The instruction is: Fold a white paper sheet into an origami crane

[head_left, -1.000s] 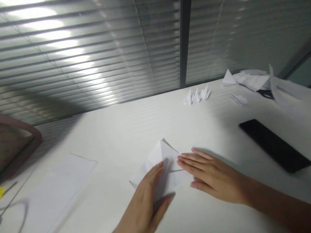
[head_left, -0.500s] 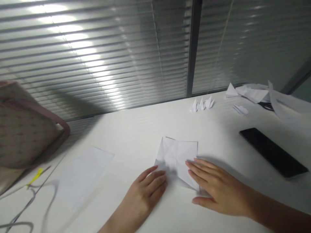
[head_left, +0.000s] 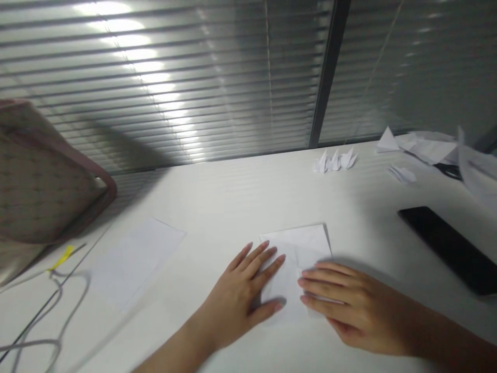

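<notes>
White folded paper (head_left: pixel 308 243), left hand (head_left: pixel 238 298) lying open on it, right hand (head_left: pixel 353 305) likewise

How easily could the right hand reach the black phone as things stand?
Probably easily: the right hand rests on the folded paper close to the black phone, and nothing stands between them.

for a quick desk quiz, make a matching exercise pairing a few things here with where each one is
Things:
1. left hand
2. right hand
3. black phone
4. small folded paper figures

Places:
a. on the right side of the folded white paper
b. off to the right, touching no paper
c. in a row near the far table edge
d. on the left side of the folded white paper

Pairs: 1-d, 2-a, 3-b, 4-c
</notes>
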`<state>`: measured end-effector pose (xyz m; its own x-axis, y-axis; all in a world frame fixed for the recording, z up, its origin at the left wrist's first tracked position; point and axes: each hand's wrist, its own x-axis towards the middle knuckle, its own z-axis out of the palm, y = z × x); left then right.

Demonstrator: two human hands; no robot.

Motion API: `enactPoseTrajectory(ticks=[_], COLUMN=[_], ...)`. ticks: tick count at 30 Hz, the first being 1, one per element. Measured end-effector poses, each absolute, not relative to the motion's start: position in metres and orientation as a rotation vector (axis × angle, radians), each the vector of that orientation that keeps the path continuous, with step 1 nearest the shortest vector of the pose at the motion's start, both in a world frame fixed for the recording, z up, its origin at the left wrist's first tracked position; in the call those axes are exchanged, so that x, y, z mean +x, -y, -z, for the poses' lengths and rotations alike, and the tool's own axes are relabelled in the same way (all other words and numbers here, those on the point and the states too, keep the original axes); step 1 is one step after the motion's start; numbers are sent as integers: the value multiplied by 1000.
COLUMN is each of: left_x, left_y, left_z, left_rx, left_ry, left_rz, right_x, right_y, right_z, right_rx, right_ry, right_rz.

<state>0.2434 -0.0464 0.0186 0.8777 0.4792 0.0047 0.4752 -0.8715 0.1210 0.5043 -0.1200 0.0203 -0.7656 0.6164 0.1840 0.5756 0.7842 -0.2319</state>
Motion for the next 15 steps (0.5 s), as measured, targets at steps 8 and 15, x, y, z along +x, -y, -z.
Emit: enactPoseTrajectory(ticks=[8, 15], left_x=[242, 248], left_y=[42, 65], left_z=[-16, -27], left_rx=[2993, 3077], left_ry=[-687, -444], left_rz=[-115, -198], right_x=[510, 520], right_y=[122, 108], right_z=[-10, -9], right_rx=[-861, -878], right_ry=[2660, 2654], right_rz=[15, -378])
